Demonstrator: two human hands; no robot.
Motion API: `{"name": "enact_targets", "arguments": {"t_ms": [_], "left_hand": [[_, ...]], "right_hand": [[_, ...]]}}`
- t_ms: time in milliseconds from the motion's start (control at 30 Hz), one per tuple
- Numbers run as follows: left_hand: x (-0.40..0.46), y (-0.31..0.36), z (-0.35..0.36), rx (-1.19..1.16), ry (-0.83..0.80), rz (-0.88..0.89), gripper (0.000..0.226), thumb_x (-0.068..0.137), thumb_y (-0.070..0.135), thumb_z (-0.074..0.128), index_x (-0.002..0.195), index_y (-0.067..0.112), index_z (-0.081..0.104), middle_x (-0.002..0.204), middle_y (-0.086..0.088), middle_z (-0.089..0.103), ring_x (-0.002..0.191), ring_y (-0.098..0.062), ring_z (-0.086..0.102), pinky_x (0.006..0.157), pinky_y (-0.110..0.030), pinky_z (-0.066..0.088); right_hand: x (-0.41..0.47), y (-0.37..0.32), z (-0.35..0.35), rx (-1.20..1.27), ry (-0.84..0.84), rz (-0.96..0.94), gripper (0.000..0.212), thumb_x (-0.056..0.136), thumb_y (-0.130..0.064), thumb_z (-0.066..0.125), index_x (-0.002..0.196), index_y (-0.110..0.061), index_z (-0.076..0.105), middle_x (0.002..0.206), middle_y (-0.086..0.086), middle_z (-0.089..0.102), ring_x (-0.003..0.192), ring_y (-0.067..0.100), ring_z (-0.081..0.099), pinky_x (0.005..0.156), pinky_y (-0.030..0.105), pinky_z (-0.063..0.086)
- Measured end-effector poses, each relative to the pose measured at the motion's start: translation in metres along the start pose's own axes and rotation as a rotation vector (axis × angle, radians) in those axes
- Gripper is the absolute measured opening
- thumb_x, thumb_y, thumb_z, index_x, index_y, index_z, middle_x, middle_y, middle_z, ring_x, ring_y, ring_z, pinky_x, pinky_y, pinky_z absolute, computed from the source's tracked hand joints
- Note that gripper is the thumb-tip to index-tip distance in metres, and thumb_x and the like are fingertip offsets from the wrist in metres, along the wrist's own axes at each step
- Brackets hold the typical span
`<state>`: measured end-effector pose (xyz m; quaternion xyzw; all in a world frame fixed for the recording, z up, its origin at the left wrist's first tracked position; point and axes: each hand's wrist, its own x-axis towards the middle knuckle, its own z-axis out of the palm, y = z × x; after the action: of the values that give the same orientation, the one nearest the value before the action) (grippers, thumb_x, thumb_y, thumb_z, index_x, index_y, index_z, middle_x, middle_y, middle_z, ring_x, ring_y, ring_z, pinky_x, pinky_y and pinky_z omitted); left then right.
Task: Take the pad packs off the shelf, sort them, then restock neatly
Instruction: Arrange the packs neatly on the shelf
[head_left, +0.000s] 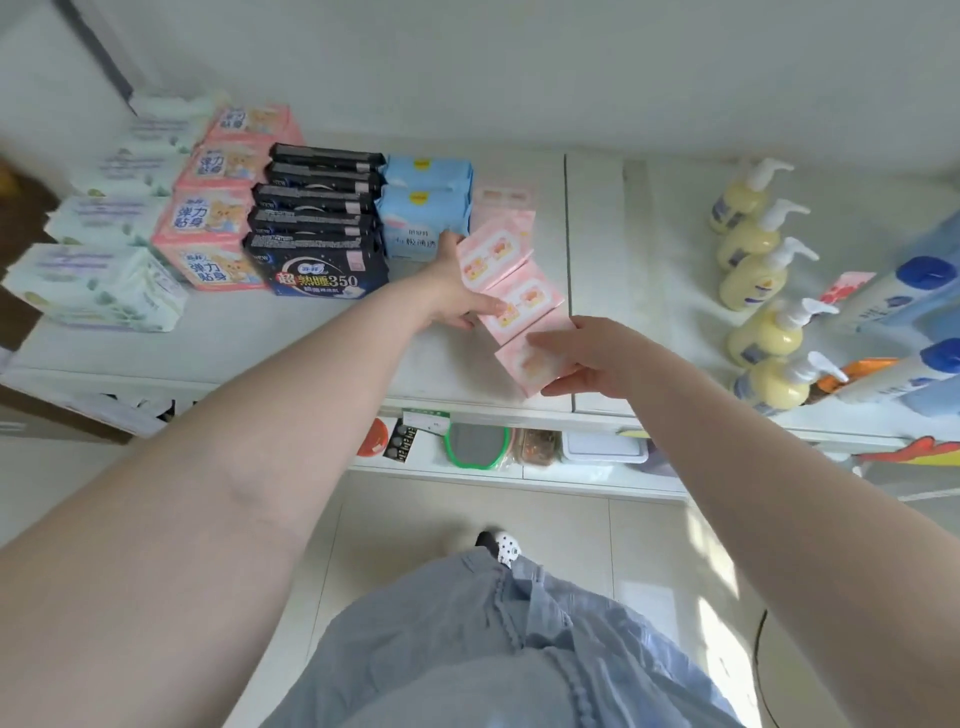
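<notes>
Restocking appears well advanced: on the white shelf (291, 332) four front-to-back rows are already formed, pale green packs (104, 280), pink bear-print packs (208, 228), black night packs (317, 234) and blue packs (423, 208), each row touching the next. A fifth row of small pink packs (506, 270) is being set just right of the blue row. The left hand (454, 296) is curled round the near-left edge of the middle packs, thumb underneath. The right hand (576, 358) pinches the nearest pack between thumb and fingers, lifted slightly at the shelf's front.

Judgement on the step: the row looks skewed, fanning toward the right. It would be best squared by pressing the packs together from both ends and sliding them left until flush with the blue row, printed faces up.

Surroundings: yellow pump bottles (753, 291) are lined up on the right section, with blue-capped bottles (904, 291) beyond. A lower shelf (467, 473) holds small items. Floor tiles are pale.
</notes>
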<state>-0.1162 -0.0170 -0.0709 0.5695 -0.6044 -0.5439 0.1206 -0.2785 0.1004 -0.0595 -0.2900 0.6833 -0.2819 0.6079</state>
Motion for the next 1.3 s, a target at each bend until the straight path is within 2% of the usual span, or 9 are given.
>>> {"name": "enact_targets", "arguments": {"t_ms": [133,233,533,600,667,800,967,1133,1300], "left_hand": [[0.013,-0.003,0.006,0.043,-0.041,-0.095,0.090,0.073,0.014,0.081,0.140,0.022,0.022,0.134,-0.002,0.044,0.109,-0.023,0.058,0.073,-0.040,0.060],[0.021,-0.007,0.009,0.098,-0.042,-0.069,0.093,0.077,0.019,0.078,0.145,0.026,0.014,0.136,0.000,0.043,0.114,-0.022,0.053,0.084,-0.046,0.057],[0.007,-0.041,0.028,-0.093,0.188,-0.079,0.100,0.079,0.045,0.070,0.151,0.025,0.003,0.148,-0.010,0.028,0.129,-0.031,0.042,0.102,-0.048,0.044],[0.000,-0.044,0.036,-0.139,0.234,-0.122,0.091,0.087,0.045,0.061,0.152,0.018,0.003,0.151,-0.010,0.023,0.132,-0.031,0.040,0.106,-0.042,0.038],[-0.008,-0.041,0.046,-0.186,0.284,-0.141,0.080,0.093,0.042,0.054,0.152,0.013,0.008,0.153,-0.011,0.020,0.136,-0.029,0.034,0.108,-0.036,0.033],[-0.012,-0.035,0.073,-0.316,0.330,-0.074,0.072,0.095,0.036,0.052,0.149,0.003,0.017,0.152,-0.016,0.022,0.140,-0.028,0.029,0.113,-0.040,0.028],[-0.008,-0.022,0.097,-0.430,0.398,-0.013,0.072,0.096,0.021,0.049,0.151,0.008,0.004,0.149,-0.014,0.027,0.137,-0.026,0.031,0.113,-0.036,0.028],[0.001,-0.020,0.097,-0.444,0.412,0.032,0.063,0.095,0.011,0.044,0.149,0.009,0.012,0.141,-0.013,0.038,0.126,-0.029,0.043,0.106,-0.045,0.037],[0.013,-0.016,0.082,-0.472,0.327,0.042,0.059,0.088,0.017,0.042,0.144,0.019,0.025,0.134,-0.007,0.048,0.117,-0.027,0.052,0.100,-0.046,0.044]], "right_hand": [[0.012,-0.002,-0.003,-0.134,0.003,0.105,0.033,0.093,-0.025,0.063,0.111,0.003,0.061,0.107,0.023,0.067,0.089,0.033,0.065,0.088,0.041,0.056],[0.019,0.003,-0.009,-0.193,0.098,0.127,0.047,0.088,-0.035,0.061,0.108,0.007,0.064,0.083,0.018,0.072,0.080,0.033,0.072,0.096,0.048,0.052],[0.025,0.012,-0.011,-0.488,0.266,0.079,0.048,0.094,-0.053,0.047,0.110,-0.009,0.057,0.077,0.003,0.052,0.063,0.019,0.054,0.065,0.038,0.055],[0.028,0.010,-0.013,-0.713,0.303,0.070,0.059,0.091,-0.065,0.040,0.115,-0.014,0.057,0.091,0.006,0.058,0.080,0.025,0.058,0.069,0.035,0.048],[0.033,0.005,-0.019,-0.838,0.383,0.026,0.066,0.088,-0.069,0.041,0.130,-0.019,0.053,0.122,0.014,0.054,0.115,0.033,0.049,0.092,0.039,0.042],[0.051,-0.018,-0.026,-0.562,0.364,-0.245,0.056,0.096,-0.042,0.051,0.145,-0.019,0.040,0.146,0.009,0.044,0.134,0.026,0.042,0.107,0.033,0.034],[0.079,-0.024,-0.015,-0.289,0.160,-0.285,0.054,0.100,-0.030,0.048,0.150,-0.022,0.030,0.155,0.002,0.033,0.138,0.019,0.038,0.113,0.037,0.034],[0.084,-0.015,-0.002,-0.108,0.092,-0.328,0.033,0.100,-0.017,0.042,0.129,-0.026,0.054,0.118,-0.003,0.067,0.102,0.017,0.066,0.094,0.037,0.052],[0.088,-0.014,0.005,0.045,0.155,-0.322,0.035,0.098,-0.016,0.040,0.130,-0.021,0.056,0.116,0.003,0.069,0.102,0.024,0.068,0.088,0.042,0.056]]}}
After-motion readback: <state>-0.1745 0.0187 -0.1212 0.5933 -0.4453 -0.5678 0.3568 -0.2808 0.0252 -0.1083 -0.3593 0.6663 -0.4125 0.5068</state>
